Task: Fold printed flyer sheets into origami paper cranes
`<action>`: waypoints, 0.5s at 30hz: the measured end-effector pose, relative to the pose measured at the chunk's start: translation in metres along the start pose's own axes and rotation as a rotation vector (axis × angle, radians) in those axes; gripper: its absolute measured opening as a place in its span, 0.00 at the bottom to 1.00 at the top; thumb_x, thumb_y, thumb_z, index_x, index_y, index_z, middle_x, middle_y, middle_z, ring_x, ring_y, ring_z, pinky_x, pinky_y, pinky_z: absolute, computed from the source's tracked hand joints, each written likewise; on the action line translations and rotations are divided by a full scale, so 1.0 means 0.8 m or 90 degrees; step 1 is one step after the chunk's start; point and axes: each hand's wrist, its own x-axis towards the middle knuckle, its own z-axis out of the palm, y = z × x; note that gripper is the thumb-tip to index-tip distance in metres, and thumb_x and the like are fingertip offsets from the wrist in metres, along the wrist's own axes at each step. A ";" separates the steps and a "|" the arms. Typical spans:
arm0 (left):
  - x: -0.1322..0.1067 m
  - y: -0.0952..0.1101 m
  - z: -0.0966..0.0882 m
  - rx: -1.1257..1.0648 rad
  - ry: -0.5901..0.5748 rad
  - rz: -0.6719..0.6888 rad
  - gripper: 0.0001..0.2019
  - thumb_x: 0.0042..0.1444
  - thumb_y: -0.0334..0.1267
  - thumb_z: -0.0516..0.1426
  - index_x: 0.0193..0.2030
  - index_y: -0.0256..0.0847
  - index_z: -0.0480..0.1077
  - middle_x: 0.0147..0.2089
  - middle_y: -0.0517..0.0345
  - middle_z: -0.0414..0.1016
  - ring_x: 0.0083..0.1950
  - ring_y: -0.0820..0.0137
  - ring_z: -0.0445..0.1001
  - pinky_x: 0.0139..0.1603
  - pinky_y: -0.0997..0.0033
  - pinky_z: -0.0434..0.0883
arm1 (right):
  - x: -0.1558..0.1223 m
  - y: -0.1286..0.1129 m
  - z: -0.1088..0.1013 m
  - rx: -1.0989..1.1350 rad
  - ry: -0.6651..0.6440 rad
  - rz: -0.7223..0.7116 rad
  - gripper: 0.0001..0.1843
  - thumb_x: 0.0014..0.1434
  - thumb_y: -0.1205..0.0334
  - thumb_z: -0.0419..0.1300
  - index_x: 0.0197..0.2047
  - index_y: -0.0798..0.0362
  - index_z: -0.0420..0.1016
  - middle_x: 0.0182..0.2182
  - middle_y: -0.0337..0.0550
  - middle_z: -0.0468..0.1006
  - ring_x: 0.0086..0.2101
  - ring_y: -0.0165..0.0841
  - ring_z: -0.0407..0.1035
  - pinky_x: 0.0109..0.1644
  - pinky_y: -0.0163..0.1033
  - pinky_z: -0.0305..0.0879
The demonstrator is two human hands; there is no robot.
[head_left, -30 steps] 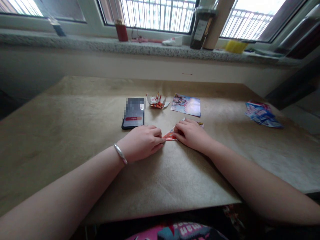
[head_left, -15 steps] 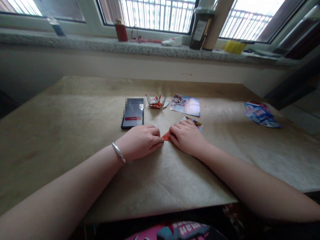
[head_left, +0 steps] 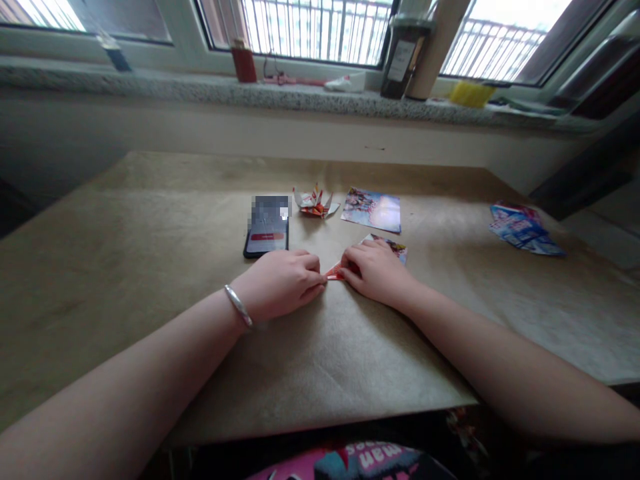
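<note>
A small folded piece of red patterned paper (head_left: 336, 272) lies flat on the brown table (head_left: 150, 253) between my hands. My left hand (head_left: 280, 285), with a silver bangle on the wrist, is curled, and its fingertips pinch the paper's left corner. My right hand (head_left: 375, 270) presses down on the paper's right part with bent fingers, hiding most of it. A printed corner of the paper (head_left: 396, 248) sticks out beyond my right hand.
A black phone (head_left: 267, 225) lies just beyond my left hand. A finished folded paper figure (head_left: 314, 202) and a printed square sheet (head_left: 373, 209) lie further back. Blue printed sheets (head_left: 523, 228) rest at the far right. Bottles and small items stand on the windowsill (head_left: 300, 97).
My right hand slid a little left along the paper and then back right. My left hand has stayed at the paper's corner.
</note>
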 end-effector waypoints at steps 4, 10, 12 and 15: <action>0.000 0.000 0.002 -0.003 -0.005 -0.013 0.14 0.61 0.39 0.50 0.36 0.41 0.77 0.35 0.55 0.73 0.35 0.71 0.70 0.36 0.72 0.68 | 0.001 0.000 0.001 0.010 -0.002 0.002 0.09 0.59 0.56 0.55 0.32 0.52 0.71 0.32 0.43 0.78 0.36 0.37 0.65 0.42 0.42 0.50; 0.000 -0.002 0.005 -0.071 -0.012 -0.040 0.11 0.59 0.38 0.52 0.36 0.42 0.77 0.37 0.55 0.73 0.37 0.71 0.70 0.39 0.72 0.68 | 0.001 0.000 0.001 0.019 -0.001 0.003 0.10 0.59 0.55 0.56 0.31 0.52 0.71 0.32 0.44 0.78 0.36 0.37 0.65 0.43 0.42 0.50; 0.000 -0.004 0.004 -0.096 -0.014 -0.049 0.12 0.60 0.38 0.52 0.36 0.42 0.77 0.37 0.55 0.73 0.37 0.72 0.71 0.40 0.72 0.68 | 0.000 0.001 0.001 0.021 0.000 0.002 0.10 0.59 0.55 0.56 0.31 0.52 0.71 0.32 0.43 0.78 0.36 0.37 0.65 0.43 0.43 0.50; -0.001 -0.006 0.001 -0.116 -0.029 -0.058 0.12 0.60 0.40 0.52 0.36 0.43 0.77 0.38 0.56 0.74 0.37 0.71 0.71 0.41 0.71 0.68 | -0.001 0.003 0.002 0.027 0.000 0.001 0.11 0.59 0.54 0.56 0.31 0.52 0.71 0.32 0.43 0.78 0.36 0.37 0.66 0.44 0.43 0.50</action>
